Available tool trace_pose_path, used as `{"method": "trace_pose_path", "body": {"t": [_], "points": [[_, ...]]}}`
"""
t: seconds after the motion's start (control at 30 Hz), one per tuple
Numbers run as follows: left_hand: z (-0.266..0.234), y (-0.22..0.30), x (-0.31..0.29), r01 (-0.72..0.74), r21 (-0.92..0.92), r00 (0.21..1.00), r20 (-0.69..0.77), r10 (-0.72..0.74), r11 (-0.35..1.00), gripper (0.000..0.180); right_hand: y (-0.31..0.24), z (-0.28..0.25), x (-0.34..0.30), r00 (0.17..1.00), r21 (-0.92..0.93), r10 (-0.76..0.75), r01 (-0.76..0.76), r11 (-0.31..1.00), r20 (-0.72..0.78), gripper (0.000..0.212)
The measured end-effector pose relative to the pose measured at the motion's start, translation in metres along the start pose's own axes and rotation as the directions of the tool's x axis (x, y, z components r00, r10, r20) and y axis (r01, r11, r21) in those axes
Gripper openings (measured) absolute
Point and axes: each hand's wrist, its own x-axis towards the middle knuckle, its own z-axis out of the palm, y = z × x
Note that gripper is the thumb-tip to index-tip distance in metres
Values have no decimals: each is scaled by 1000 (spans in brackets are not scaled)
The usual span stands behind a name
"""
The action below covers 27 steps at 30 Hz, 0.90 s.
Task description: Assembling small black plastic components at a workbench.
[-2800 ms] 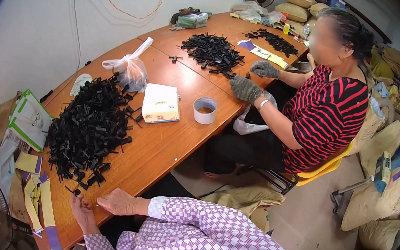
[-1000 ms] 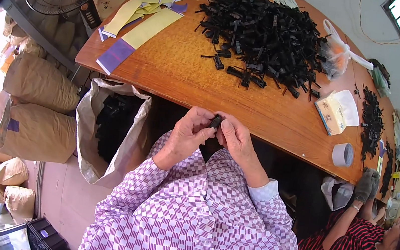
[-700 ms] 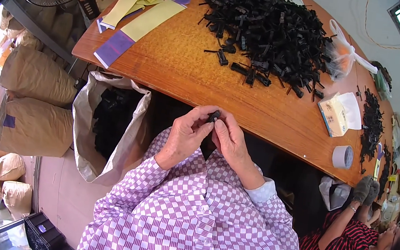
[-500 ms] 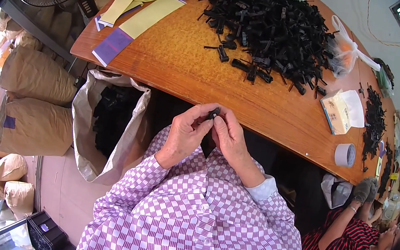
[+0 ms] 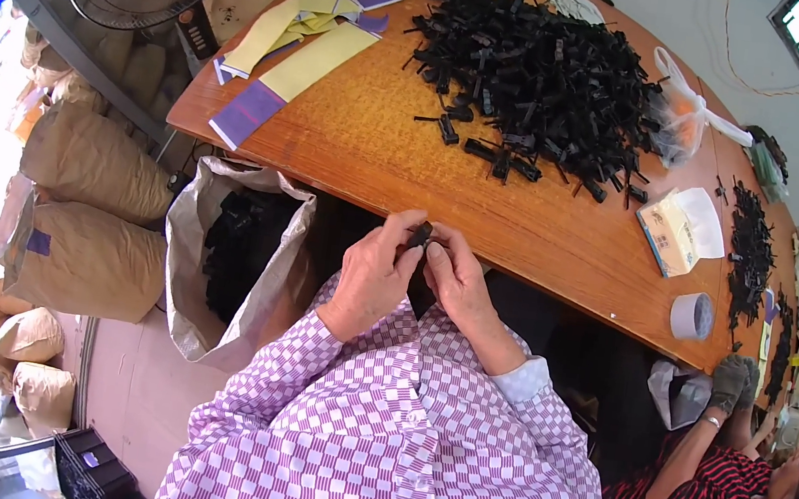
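Observation:
A small black plastic part [image 5: 420, 235] is pinched between my two hands, just off the near edge of the wooden table [image 5: 351, 157]. My left hand [image 5: 374, 271] grips it with thumb and forefinger; my right hand [image 5: 459, 283] has its fingertips on the other side. Fingers cover much of the part, so its full shape is hidden. Farther back on the table rises a large heap of black plastic parts [image 5: 543, 77]. Several loose ones [image 5: 502, 160] lie along the heap's near side.
An open woven sack [image 5: 186, 262] holding black parts stands left, by large brown paper sacks [image 5: 90, 259]. Yellow-and-purple strips [image 5: 308, 66], a tissue box [image 5: 669, 235] and a tape roll [image 5: 690, 316] lie on the table. A gloved co-worker [image 5: 716, 493] sits at right.
The part has turned between my fingers, and my left hand has rolled over slightly. The whole view has shifted a little, so surroundings appear farther right.

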Motion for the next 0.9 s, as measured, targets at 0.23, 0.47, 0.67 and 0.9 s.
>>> {"method": "trace_pose_path", "body": {"t": [0.23,0.47,0.67,0.9], "points": [[-25,-8,0,316,-784,947,229,-224,534,33,-15,-5,-4,996,79,68,-73,994,63,12],[-23,-13,0,417,-868,898,350,-266,268,35,-21,-9,-7,992,244,23,-53,968,124,10],[-15,-29,-1,443,-883,881,395,-260,159,33,-10,-4,-5,992,281,-94,66,958,86,11],[-11,-19,-6,534,-764,845,498,-195,362,37,-9,-11,0,992,350,68,-101,931,106,15]]}}
